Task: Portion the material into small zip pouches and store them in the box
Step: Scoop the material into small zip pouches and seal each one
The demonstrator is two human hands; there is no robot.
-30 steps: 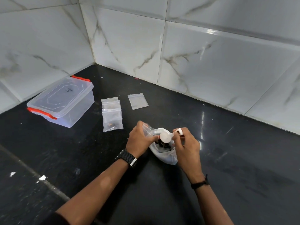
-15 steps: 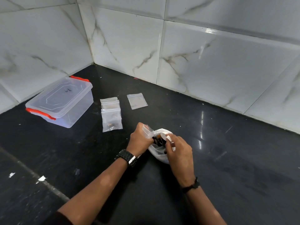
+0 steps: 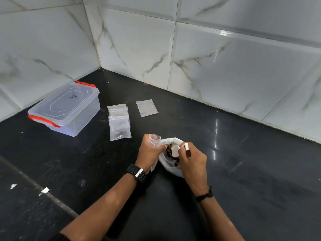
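From the head view, the left hand [image 3: 150, 152] pinches a small zip pouch [image 3: 153, 139] open, while the right hand [image 3: 192, 160] grips a white scoop [image 3: 175, 151] over the dark material [image 3: 169, 150] in the white bag [image 3: 169, 166] between both sets of fingers. The closed box [image 3: 69, 108] sits well away, beyond the left fingers.

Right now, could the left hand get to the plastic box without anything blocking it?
Probably yes: bare counter lies between the left hand and the plastic box. But it grips a small pouch, so it isn't free.
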